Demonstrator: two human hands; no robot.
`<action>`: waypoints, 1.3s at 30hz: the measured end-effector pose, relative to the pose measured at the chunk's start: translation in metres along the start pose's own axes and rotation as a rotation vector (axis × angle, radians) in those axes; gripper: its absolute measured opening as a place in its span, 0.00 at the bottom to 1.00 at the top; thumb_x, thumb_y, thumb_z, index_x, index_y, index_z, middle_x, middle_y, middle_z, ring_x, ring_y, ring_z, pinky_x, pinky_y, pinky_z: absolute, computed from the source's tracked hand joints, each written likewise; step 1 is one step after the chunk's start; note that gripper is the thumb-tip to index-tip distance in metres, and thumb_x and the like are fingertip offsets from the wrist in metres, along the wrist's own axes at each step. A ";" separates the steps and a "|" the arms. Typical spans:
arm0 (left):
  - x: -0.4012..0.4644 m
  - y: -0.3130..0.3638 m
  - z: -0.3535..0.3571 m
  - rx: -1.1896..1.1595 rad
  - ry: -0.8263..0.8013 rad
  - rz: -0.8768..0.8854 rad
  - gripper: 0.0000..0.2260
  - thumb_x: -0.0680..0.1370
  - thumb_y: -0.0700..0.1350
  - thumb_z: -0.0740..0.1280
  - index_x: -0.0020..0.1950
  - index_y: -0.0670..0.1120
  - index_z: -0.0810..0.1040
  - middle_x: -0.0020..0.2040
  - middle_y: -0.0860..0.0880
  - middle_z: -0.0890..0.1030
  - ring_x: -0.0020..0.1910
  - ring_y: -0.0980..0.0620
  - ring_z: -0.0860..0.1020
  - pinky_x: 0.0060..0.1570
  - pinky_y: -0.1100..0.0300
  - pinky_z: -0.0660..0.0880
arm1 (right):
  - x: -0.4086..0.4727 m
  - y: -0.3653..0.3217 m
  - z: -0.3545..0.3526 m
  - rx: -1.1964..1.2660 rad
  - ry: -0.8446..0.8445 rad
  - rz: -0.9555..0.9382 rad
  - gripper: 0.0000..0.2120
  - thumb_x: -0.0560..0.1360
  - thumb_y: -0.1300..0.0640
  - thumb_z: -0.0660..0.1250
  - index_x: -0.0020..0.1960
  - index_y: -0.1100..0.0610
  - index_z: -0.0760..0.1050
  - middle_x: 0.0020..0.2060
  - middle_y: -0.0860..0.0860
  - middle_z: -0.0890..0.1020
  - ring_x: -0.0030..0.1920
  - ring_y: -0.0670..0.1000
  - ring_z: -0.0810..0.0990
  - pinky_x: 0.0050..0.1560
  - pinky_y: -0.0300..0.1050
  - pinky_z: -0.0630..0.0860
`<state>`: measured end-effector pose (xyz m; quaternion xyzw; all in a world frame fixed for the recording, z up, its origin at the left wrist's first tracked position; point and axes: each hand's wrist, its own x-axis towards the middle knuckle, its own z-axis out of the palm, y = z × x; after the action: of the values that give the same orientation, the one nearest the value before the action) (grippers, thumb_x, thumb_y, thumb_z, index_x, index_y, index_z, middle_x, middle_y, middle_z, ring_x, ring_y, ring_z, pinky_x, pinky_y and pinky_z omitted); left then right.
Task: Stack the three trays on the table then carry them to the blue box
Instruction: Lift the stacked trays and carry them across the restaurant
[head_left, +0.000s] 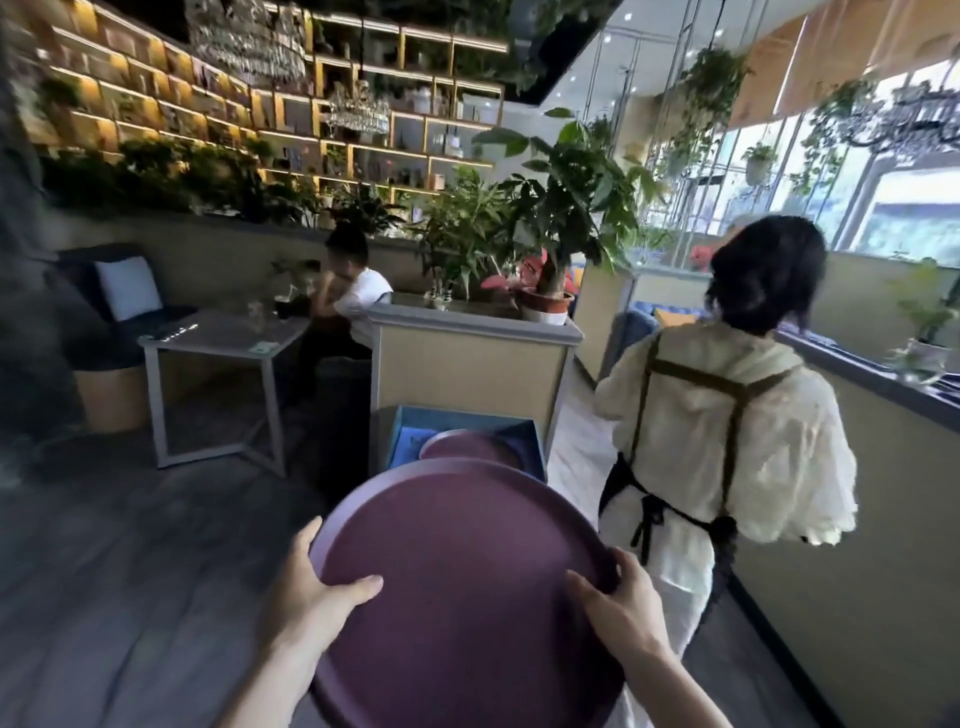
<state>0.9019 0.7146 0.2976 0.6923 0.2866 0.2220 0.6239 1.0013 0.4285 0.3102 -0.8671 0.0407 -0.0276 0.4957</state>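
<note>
I hold a round purple tray (457, 566) in front of me, low in the view, and only its top face shows. My left hand (311, 592) grips its left rim with the thumb laid on top. My right hand (621, 605) grips the right rim the same way. Just beyond the tray stands the blue box (524, 441), open at the top, against a beige planter wall. Another purple tray (467, 447) lies tilted inside the box. Whether more trays sit under the one I hold is hidden.
A person in a cream blouse and dark apron (722, 441) stands close on the right, back turned. A beige planter divider (467, 364) with potted plants rises behind the box. A grey table (223, 338) with a seated person (353, 296) is at the left.
</note>
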 end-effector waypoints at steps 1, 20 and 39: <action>0.017 0.000 0.003 -0.004 -0.009 -0.003 0.47 0.63 0.40 0.82 0.77 0.54 0.63 0.72 0.49 0.72 0.65 0.44 0.74 0.65 0.44 0.72 | 0.011 -0.005 0.009 0.001 0.007 0.007 0.27 0.68 0.52 0.77 0.64 0.55 0.74 0.51 0.52 0.80 0.53 0.53 0.78 0.57 0.48 0.74; 0.314 -0.028 0.173 0.230 -0.065 -0.064 0.52 0.59 0.52 0.83 0.78 0.54 0.61 0.74 0.48 0.71 0.69 0.42 0.73 0.67 0.42 0.71 | 0.307 -0.006 0.123 -0.010 0.030 0.134 0.31 0.68 0.49 0.76 0.67 0.58 0.72 0.60 0.57 0.81 0.60 0.59 0.79 0.62 0.53 0.75; 0.558 -0.089 0.348 0.527 0.030 -0.225 0.52 0.48 0.58 0.81 0.70 0.52 0.67 0.64 0.43 0.76 0.61 0.39 0.77 0.59 0.42 0.75 | 0.608 0.026 0.228 -0.203 -0.162 0.252 0.31 0.66 0.46 0.73 0.66 0.56 0.71 0.57 0.56 0.81 0.59 0.58 0.79 0.60 0.53 0.75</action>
<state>1.5341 0.8392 0.1387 0.7910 0.4187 0.0793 0.4390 1.6256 0.5508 0.1770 -0.9002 0.1114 0.1090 0.4067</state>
